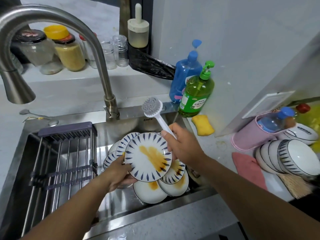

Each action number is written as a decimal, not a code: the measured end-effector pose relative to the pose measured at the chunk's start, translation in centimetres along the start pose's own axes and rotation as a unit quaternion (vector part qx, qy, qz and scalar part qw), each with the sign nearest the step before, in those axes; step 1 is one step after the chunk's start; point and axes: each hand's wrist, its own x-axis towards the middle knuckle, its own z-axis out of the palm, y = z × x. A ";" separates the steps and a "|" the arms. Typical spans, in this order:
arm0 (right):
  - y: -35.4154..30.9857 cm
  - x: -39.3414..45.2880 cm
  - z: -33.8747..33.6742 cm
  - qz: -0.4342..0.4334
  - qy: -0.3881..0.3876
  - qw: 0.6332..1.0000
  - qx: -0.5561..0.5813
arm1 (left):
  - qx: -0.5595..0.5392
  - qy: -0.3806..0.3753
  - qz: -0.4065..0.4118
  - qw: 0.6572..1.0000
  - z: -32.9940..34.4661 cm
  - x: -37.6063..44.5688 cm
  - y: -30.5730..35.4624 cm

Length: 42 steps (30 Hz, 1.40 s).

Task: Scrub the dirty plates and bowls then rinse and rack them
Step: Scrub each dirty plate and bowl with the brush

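A person stands at a stainless-steel sink (131,207), seen from above, with both bare forearms reaching in. The left hand (117,174) holds a round white ceramic plate with dark blue leaf marks around its rim (148,156), fingers curled under its lower left edge and thumb on the rim. The plate is tilted up toward the viewer, above the basin, and an orange-brown sauce smear runs across its middle. The right hand (183,146) is wrapped around the handle of a white plastic dish brush with a round grey bristle head (152,106); the head points up and away, clear of the plate.

Beneath the held plate lies a loose pile of matching stained plates and white bowls (155,187) in the basin. A purple-framed metal drying rack (64,153) spans the sink's left side, with nothing on it. The curved brushed-steel tap (57,23) arches overhead; no water shows. Green (195,96) and blue (185,75) soap bottles stand behind the sink.

The plate looks rigid, fairly light and breakable, and it will likely turn slippery once wet or soapy. Holding it by the rim, with fingers spread behind for support, seems the safest grip.
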 end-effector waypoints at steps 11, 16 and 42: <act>-2.2 -1.9 -2.8 0.012 -0.025 0.976 -0.215 | -0.211 -0.045 -0.014 0.976 1.0 -5.6 3.5; -4.5 -3.1 -3.3 0.013 -0.047 0.923 -0.382 | -0.231 -0.071 0.000 0.970 1.3 -7.5 4.3; -5.9 -1.8 -5.9 -0.099 -0.119 0.818 -0.553 | -0.273 -0.060 0.098 0.955 3.9 -12.5 4.3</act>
